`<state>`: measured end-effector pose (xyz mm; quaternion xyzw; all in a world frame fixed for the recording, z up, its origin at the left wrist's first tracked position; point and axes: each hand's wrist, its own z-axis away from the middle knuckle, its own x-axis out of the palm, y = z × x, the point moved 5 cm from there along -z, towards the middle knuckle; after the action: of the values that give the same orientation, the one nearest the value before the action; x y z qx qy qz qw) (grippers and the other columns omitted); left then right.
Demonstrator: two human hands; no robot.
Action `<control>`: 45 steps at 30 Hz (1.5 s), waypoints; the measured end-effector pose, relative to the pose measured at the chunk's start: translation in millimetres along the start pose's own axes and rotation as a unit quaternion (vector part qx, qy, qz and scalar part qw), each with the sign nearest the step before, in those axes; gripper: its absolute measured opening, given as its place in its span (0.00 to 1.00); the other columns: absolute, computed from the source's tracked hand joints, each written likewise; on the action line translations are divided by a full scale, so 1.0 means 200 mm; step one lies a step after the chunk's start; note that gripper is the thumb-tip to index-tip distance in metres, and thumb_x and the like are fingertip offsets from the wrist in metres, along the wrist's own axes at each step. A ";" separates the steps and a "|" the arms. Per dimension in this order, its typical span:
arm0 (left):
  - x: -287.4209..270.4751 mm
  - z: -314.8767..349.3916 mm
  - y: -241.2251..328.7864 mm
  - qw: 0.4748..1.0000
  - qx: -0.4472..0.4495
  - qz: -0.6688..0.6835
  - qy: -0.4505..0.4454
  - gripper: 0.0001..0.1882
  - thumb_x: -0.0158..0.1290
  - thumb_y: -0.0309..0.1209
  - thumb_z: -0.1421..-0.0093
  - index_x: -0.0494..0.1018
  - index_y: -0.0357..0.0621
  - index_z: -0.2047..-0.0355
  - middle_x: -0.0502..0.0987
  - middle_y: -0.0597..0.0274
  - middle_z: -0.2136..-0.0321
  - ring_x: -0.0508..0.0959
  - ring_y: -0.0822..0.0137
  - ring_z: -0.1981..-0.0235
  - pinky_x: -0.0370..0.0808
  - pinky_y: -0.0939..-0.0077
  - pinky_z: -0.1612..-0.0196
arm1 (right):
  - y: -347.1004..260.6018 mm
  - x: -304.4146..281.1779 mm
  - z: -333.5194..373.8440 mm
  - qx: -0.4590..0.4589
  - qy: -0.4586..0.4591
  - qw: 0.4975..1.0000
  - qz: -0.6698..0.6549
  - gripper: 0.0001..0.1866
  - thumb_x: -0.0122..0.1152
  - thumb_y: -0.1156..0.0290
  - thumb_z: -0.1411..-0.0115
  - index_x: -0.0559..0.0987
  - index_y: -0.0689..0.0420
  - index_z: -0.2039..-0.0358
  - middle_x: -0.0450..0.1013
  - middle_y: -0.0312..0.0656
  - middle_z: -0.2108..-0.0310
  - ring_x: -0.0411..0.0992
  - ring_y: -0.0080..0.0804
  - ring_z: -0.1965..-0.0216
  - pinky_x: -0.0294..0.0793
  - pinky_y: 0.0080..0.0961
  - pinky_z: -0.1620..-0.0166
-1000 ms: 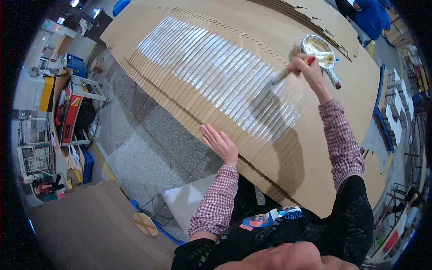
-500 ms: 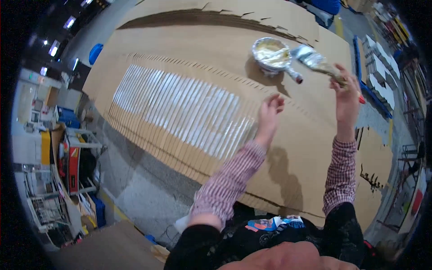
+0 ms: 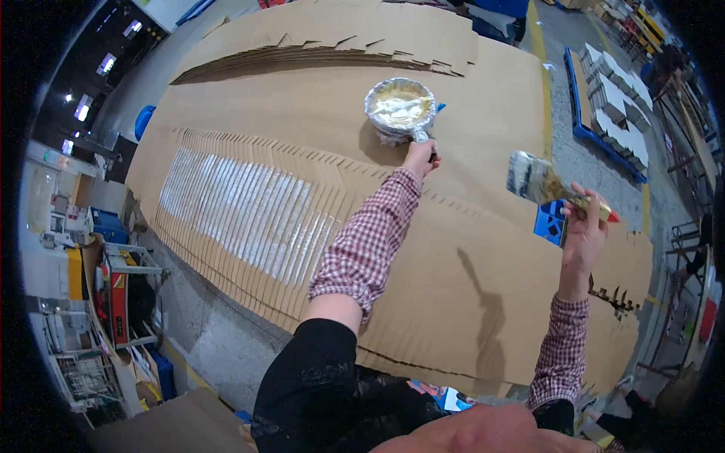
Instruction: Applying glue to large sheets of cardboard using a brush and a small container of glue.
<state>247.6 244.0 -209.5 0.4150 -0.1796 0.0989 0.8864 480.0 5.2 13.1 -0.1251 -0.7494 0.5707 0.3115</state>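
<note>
- We see a fanned row of cardboard sheets [image 3: 192, 238] running from the left of the frame toward the centre, its overlapping edges stepped one behind another.
- A glossy wet-looking band [image 3: 242, 211] covers the middle of that row; we judge this stretch to be coated. At the lower centre of the frame our left sleeve [image 3: 362, 241] hides part of the row, so we cannot tell whether the coating reaches every sheet.
- The margins above and below the band look dry and bare, and so does the plain cardboard [image 3: 445, 294] right of the row, in the lower centre of the frame. The notched cardboard stack [image 3: 332, 49] at the top shows no gloss either.
- The foil-covered pot [image 3: 371, 121] is at the upper centre. Pale paste [image 3: 402, 109] shows inside it, so we judge the supply is not used up.
- Our left hand [image 3: 421, 158] is closed around the pot's handle [image 3: 419, 137]; we cannot tell whether the pot is lifted or resting.
- Our right hand [image 3: 585, 230], at the right of the frame, has its fingers curled round the grip of a wide brush [image 3: 538, 180]. The bristles point to the upper left, well apart from both pot and band, so no coating is being laid at this moment.
</note>
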 end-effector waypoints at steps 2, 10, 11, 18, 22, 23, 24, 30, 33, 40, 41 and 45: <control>-0.08 0.07 0.00 1.000 -0.007 -0.027 -0.001 0.04 0.47 0.27 0.45 0.65 0.40 0.73 0.68 0.60 0.84 0.70 0.68 0.86 0.66 0.77 0.88 | 0.04 0.12 -0.05 -0.032 -0.018 0.999 -0.002 0.10 0.49 0.68 0.35 0.71 0.60 0.58 0.73 0.46 0.59 0.73 0.27 0.69 0.75 0.22 0.64; 0.07 0.28 -0.09 0.963 -0.098 -0.187 -0.167 0.05 0.48 0.28 0.43 0.65 0.41 0.69 0.67 0.64 0.84 0.68 0.73 0.87 0.63 0.83 0.91 | 0.33 0.43 -0.52 -0.127 -0.185 0.955 0.192 0.09 0.61 0.68 0.43 0.79 0.61 0.67 0.75 0.35 0.75 0.72 0.20 0.74 0.73 0.17 0.69; 0.07 0.28 -0.10 0.952 -0.110 -0.214 -0.192 0.06 0.48 0.28 0.42 0.65 0.41 0.67 0.67 0.64 0.83 0.68 0.73 0.87 0.63 0.84 0.91 | 0.40 0.48 -0.57 -0.125 -0.202 0.942 0.237 0.10 0.62 0.67 0.44 0.79 0.61 0.68 0.75 0.37 0.77 0.72 0.20 0.74 0.73 0.18 0.69; 0.06 0.42 -0.06 0.903 0.120 -0.406 -0.072 0.17 0.52 0.32 0.43 0.65 0.38 0.56 0.72 0.55 0.72 0.74 0.61 0.72 0.73 0.69 0.71 | 0.55 0.73 -0.56 -0.276 -0.179 0.842 0.427 0.10 0.61 0.67 0.47 0.76 0.62 0.72 0.72 0.49 0.79 0.73 0.40 0.76 0.70 0.31 0.72; 0.02 0.96 -0.03 0.781 0.419 -0.458 0.070 0.31 0.51 0.34 0.42 0.56 0.32 0.42 0.62 0.42 0.47 0.62 0.49 0.44 0.59 0.61 0.42 | 0.62 0.68 -0.59 -0.265 -0.169 0.845 0.432 0.11 0.61 0.66 0.48 0.75 0.61 0.74 0.71 0.51 0.77 0.71 0.48 0.74 0.68 0.37 0.70; -0.05 1.11 -0.06 0.774 0.418 -0.465 0.096 0.31 0.51 0.33 0.42 0.55 0.32 0.42 0.61 0.42 0.45 0.60 0.49 0.42 0.57 0.61 0.40 | 0.64 0.67 -0.59 -0.265 -0.169 0.845 0.433 0.11 0.61 0.66 0.48 0.75 0.61 0.74 0.71 0.51 0.77 0.71 0.48 0.74 0.68 0.37 0.70; -0.15 1.26 -0.07 0.765 0.418 -0.473 0.128 0.31 0.50 0.32 0.42 0.54 0.32 0.41 0.59 0.42 0.43 0.58 0.50 0.40 0.54 0.62 0.38 | 0.68 0.69 -0.58 -0.255 -0.184 0.836 0.449 0.11 0.60 0.65 0.48 0.75 0.61 0.75 0.71 0.51 0.76 0.71 0.48 0.73 0.69 0.39 0.69; -1.04 1.90 -0.30 0.661 0.317 -0.483 0.479 0.32 0.48 0.34 0.39 0.51 0.29 0.40 0.52 0.41 0.39 0.51 0.48 0.36 0.45 0.61 0.35 | 0.92 0.63 -0.63 -0.206 -0.233 0.807 0.502 0.11 0.59 0.65 0.49 0.76 0.60 0.74 0.72 0.52 0.76 0.72 0.50 0.72 0.69 0.41 0.68; -1.47 2.06 -0.34 0.581 0.255 -0.524 0.568 0.33 0.43 0.39 0.36 0.49 0.29 0.39 0.49 0.38 0.38 0.49 0.45 0.36 0.44 0.59 0.35 | 0.87 0.67 -0.65 -0.194 -0.238 0.807 0.505 0.11 0.60 0.64 0.50 0.76 0.60 0.74 0.73 0.54 0.76 0.72 0.51 0.72 0.70 0.40 0.68; -1.74 1.96 -0.56 0.636 0.166 -0.404 0.636 0.30 0.30 0.42 0.32 0.47 0.30 0.38 0.45 0.39 0.36 0.46 0.44 0.35 0.43 0.58 0.34 | 0.69 0.58 -0.86 -0.129 -0.204 0.860 0.450 0.16 0.61 0.58 0.49 0.77 0.60 0.74 0.74 0.49 0.80 0.75 0.45 0.75 0.71 0.36 0.71; -1.72 1.96 -0.56 0.636 0.225 -0.344 0.653 0.29 0.30 0.41 0.32 0.47 0.30 0.38 0.45 0.40 0.36 0.46 0.45 0.35 0.44 0.58 0.34 | 0.68 0.57 -0.88 -0.116 -0.206 0.855 0.462 0.17 0.62 0.57 0.48 0.78 0.60 0.74 0.74 0.48 0.80 0.75 0.44 0.75 0.71 0.35 0.71; -1.68 1.97 -0.54 0.635 0.224 -0.312 0.670 0.29 0.30 0.40 0.32 0.48 0.31 0.38 0.46 0.41 0.37 0.47 0.46 0.36 0.44 0.58 0.34 | 0.60 0.56 -0.89 -0.187 -0.184 0.838 0.478 0.17 0.61 0.56 0.48 0.78 0.60 0.73 0.74 0.51 0.78 0.75 0.47 0.73 0.71 0.36 0.69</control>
<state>-118.9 -138.1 -186.7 0.4516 0.6318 0.1050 0.6212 481.2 241.9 -36.1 -0.4164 -0.7326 0.5100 -0.1725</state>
